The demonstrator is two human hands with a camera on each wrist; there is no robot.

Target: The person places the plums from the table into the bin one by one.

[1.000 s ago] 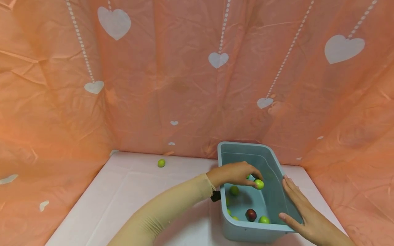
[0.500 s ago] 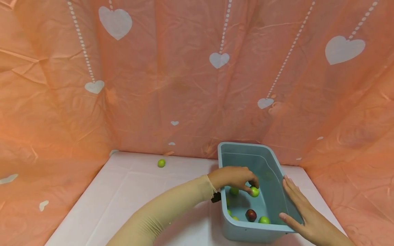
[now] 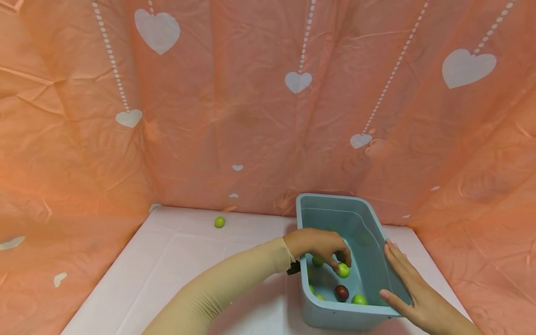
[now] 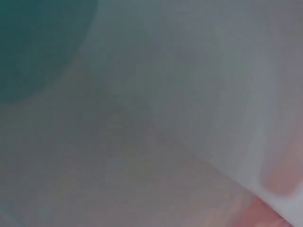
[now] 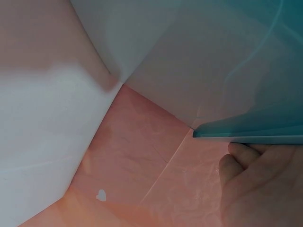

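Note:
My left hand (image 3: 324, 245) reaches over the left rim into a blue-grey plastic bin (image 3: 335, 316). Between thumb and fingers it pinches a small round green fruit (image 3: 343, 270), low inside the bin. A dark red fruit (image 3: 341, 293) lies just nearer than it. More green fruits, one of them a green fruit (image 3: 359, 299) at the near right corner, lie along the bin's near and left sides. Straight-fingered, my right hand (image 3: 418, 293) rests on the right rim, thumb apart at the near corner. In the right wrist view its fingers (image 5: 232, 168) touch the bin's outer edge.
A lone green fruit (image 3: 219, 222) lies at the back of the white tabletop (image 3: 176, 260), left of the bin. Orange-pink sheets with white hearts (image 3: 251, 116) hang behind and at both sides. The left wrist view is mostly blurred.
My left hand has moved toward the near end of the bin and lower, carrying the green fruit along. My right hand has stayed on the rim.

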